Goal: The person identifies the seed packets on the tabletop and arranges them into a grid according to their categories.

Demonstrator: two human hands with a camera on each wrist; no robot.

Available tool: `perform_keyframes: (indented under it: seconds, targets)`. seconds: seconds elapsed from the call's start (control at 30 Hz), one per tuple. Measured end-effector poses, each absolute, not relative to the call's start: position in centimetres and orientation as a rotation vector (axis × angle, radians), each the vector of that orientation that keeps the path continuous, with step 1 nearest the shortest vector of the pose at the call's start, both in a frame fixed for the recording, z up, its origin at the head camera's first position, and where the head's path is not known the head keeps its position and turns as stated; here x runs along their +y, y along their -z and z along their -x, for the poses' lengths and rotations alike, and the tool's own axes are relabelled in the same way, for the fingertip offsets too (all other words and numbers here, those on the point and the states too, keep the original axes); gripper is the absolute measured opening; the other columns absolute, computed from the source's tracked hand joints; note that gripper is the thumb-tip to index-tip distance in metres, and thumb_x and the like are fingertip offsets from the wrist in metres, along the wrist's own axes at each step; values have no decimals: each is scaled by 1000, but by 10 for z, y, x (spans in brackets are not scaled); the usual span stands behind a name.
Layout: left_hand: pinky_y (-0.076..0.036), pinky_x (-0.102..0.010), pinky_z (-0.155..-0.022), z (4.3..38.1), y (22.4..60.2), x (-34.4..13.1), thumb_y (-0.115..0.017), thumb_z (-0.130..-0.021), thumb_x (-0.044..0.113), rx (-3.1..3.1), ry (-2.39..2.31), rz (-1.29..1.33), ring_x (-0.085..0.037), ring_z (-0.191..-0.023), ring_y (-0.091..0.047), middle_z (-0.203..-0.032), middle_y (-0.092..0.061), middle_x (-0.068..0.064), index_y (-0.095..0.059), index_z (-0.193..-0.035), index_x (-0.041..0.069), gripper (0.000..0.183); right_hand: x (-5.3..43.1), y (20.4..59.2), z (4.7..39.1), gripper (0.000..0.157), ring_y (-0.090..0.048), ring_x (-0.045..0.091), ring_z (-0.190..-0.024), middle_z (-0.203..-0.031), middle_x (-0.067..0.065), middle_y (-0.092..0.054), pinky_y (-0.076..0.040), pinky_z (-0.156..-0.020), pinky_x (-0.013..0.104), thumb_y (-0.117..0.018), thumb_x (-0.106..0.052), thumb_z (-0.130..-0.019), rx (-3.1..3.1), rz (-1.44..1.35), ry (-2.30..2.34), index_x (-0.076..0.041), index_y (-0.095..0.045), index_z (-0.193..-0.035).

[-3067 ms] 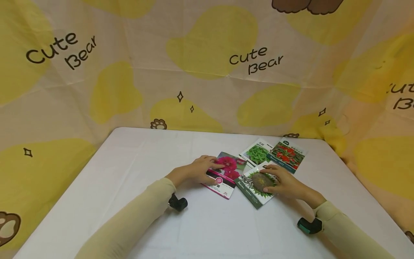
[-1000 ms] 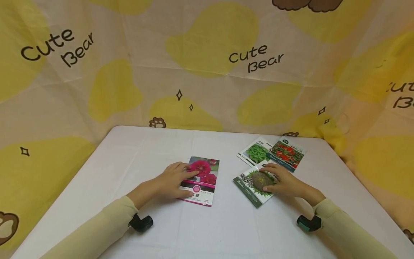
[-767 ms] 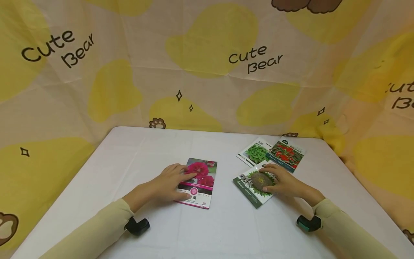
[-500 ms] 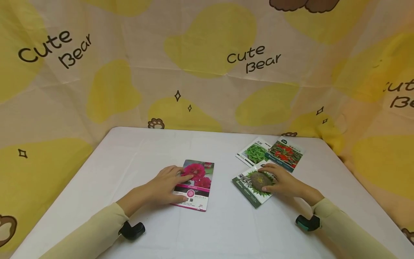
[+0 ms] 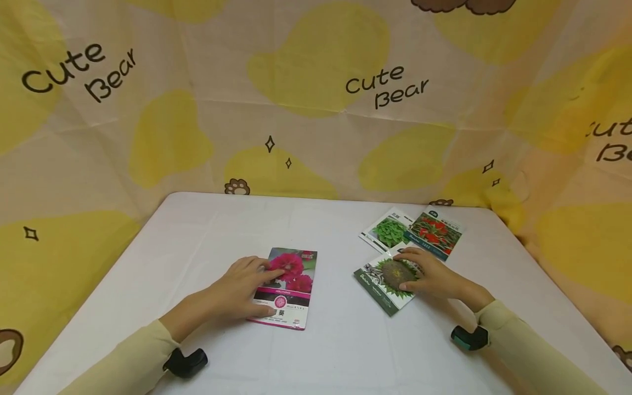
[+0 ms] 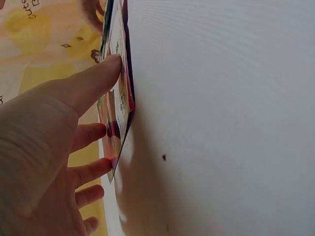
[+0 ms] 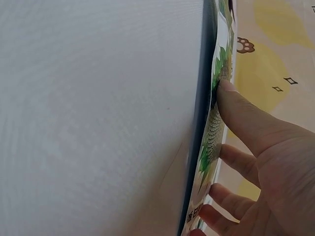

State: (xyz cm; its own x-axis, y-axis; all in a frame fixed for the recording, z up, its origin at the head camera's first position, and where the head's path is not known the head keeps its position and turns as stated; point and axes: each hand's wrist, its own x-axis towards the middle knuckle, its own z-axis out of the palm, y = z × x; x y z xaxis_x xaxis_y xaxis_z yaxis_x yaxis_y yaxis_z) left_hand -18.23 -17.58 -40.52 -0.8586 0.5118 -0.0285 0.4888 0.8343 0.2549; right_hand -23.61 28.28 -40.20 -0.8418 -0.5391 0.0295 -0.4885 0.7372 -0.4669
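On the left, a seed packet with pink hollyhock flowers (image 5: 291,274) lies flat on the table. My left hand (image 5: 232,291) rests on its left part, thumb and fingertips pressing the printed face with fingers spread. The left wrist view shows the thumb (image 6: 96,78) on the packet's surface. To the right, my right hand (image 5: 436,277) lies on a sunflower seed packet (image 5: 380,291). Its thumb (image 7: 241,110) and fingertips touch the face in the right wrist view. Behind it are a green-leaf seed packet (image 5: 387,231) and a red-flower seed packet (image 5: 436,233), overlapping at their edges.
A white cloth covers the table (image 5: 336,351), whose back edge meets a yellow-patterned curtain (image 5: 296,66). Black wrist cameras (image 5: 185,362) are strapped at both sleeves. White tabletop separates the pink-flower packet from the other packets.
My left hand has slid the hollyhock packet away from the other packets, leftward and nearer to me. The right hand has stayed on the sunflower packet.
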Motion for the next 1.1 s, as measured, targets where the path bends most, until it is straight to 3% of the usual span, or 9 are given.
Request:
perform_keyframes:
  seconds: [0.23, 0.73, 1.1]
  targets:
    - [-32, -58, -118, 175, 403, -180, -77, -78, 60, 2936, -341, -777, -32, -136, -40, -142, -53, -8, -49, -150, 28, 84, 282, 400, 236, 65, -31, 59, -142, -152, 33, -41, -36, -104, 75, -79, -33, -87, 2827, 826, 709, -5, -56, -141]
    - [-29, -62, -120, 155, 399, -188, -75, -77, 67, 2963, -294, -793, -36, -141, -37, -148, -50, -13, -51, -149, 26, 86, 284, 404, 238, 66, -29, 59, -143, -153, 32, -39, -38, -103, 75, -79, -34, -87, 2823, 820, 715, -5, -55, -141]
    - [-31, -60, -119, 143, 401, -200, -76, -71, 72, 3009, -285, -801, -33, -134, -45, -141, -56, -10, -56, -145, 27, 89, 283, 402, 236, 66, -32, 58, -142, -152, 32, -40, -41, -102, 73, -80, -33, -87, 2827, 840, 713, -4, -55, -141]
